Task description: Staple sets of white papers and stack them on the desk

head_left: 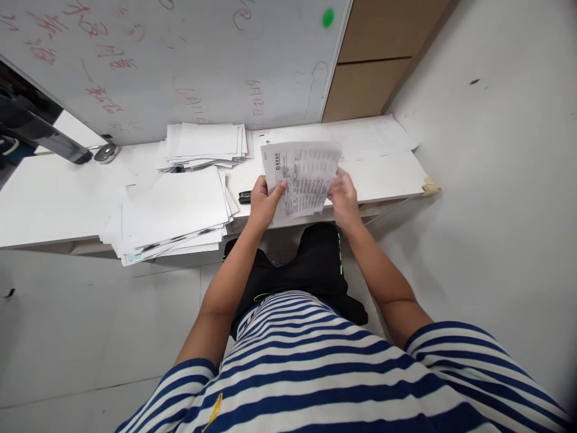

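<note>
Printed sheets of paper [311,177] are held up in front of me above the desk's front edge. My left hand [265,201] is closed on their left side, with the thumb lying over the print. At their right edge, my right hand [345,198] is closed on the paper, its fingers a little blurred. How many sheets I hold cannot be told. Just left of my left hand, a black stapler-like object [244,197] lies on the desk, partly hidden by that hand.
Two untidy paper stacks, a front one [175,207] overhanging the desk edge and a back one [205,144], lie on the white desk [58,186]. A mouse [107,153] is farther left. A whiteboard [202,54] stands behind; a wall [496,180] is at right.
</note>
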`<move>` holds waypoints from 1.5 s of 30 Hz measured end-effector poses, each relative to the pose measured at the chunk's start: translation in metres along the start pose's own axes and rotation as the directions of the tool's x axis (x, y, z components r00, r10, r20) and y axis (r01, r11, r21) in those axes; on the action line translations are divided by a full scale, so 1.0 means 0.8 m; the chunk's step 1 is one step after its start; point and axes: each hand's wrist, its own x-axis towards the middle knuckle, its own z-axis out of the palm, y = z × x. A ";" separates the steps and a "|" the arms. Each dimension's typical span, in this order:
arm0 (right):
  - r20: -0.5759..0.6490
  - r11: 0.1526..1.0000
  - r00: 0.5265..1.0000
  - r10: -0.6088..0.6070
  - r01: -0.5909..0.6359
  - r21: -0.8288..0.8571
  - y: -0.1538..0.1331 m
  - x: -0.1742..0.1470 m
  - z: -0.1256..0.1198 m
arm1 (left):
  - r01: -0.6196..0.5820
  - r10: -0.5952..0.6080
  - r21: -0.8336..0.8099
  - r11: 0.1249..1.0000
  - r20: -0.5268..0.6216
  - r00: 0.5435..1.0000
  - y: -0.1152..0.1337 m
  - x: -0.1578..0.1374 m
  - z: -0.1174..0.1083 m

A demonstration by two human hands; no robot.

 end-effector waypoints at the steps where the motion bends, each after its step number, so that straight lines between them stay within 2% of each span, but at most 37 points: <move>1: 0.011 1.000 1.000 0.012 -0.012 0.016 0.008 -0.004 0.004 | 0.011 -0.011 -0.016 1.000 0.011 1.000 -0.001 0.000 0.000; 6: 0.001 0.997 1.000 -0.013 0.013 0.077 0.014 -0.003 0.016 | 0.034 -0.025 -0.073 0.997 0.110 0.994 0.003 0.004 -0.002; 10: -0.058 0.993 0.995 -0.080 0.085 0.086 0.001 0.011 0.013 | 0.069 -0.061 -0.037 0.997 0.183 0.981 0.007 0.011 -0.007; 13: -0.060 0.995 0.995 -0.081 0.085 0.056 -0.002 0.015 0.011 | 0.104 -0.105 0.015 0.994 0.225 0.969 0.006 0.016 -0.011; 15: -0.058 0.998 0.996 -0.063 0.064 0.015 -0.001 0.015 0.011 | 0.079 -0.087 0.050 0.996 0.200 0.976 0.006 0.019 -0.010; 18: -0.082 0.998 0.996 -0.034 0.030 -0.047 0.001 0.014 0.011 | -0.014 0.003 0.084 0.996 0.129 0.992 0.005 0.023 -0.005; 21: -0.103 0.998 0.994 -0.023 0.016 -0.065 0.014 0.016 0.011 | -0.060 0.051 0.103 0.993 0.088 0.995 -0.007 0.028 0.005; 23: -0.099 0.998 0.995 -0.004 -0.003 -0.067 0.028 0.018 0.012 | -0.035 0.027 0.116 0.993 0.070 0.997 -0.025 0.028 0.013; 27: -0.092 0.997 0.995 0.039 -0.045 -0.066 0.050 0.015 0.014 | 0.090 -0.091 0.071 0.993 0.004 0.996 -0.062 0.020 0.025; 29: -0.103 0.997 0.995 0.015 -0.023 -0.078 0.053 0.010 0.015 | 0.077 -0.077 0.033 0.996 0.000 0.997 -0.072 0.015 0.027; 32: -0.118 0.995 0.993 -0.020 0.008 -0.102 0.055 0.005 0.017 | 0.030 -0.030 0.017 0.999 0.021 0.999 -0.076 0.013 0.025; 37: -0.113 0.989 0.990 0.081 -0.094 -0.111 0.057 -0.004 0.022 | 0.062 -0.062 0.008 0.998 0.005 0.998 -0.076 0.011 0.023; 40: -0.167 0.980 0.986 0.028 -0.060 -0.191 0.059 -0.012 0.021 | 0.026 -0.026 0.010 1.000 0.052 0.998 -0.078 0.009 0.025; 42: -0.174 0.975 0.984 0.026 -0.063 -0.213 0.066 -0.017 0.021 | 0.067 -0.067 -0.002 0.998 0.035 0.997 -0.081 0.009 0.028; 45: -0.188 0.966 0.977 0.101 -0.141 -0.218 0.082 -0.022 0.022 | 0.131 -0.132 -0.029 0.991 -0.011 0.991 -0.084 0.007 0.033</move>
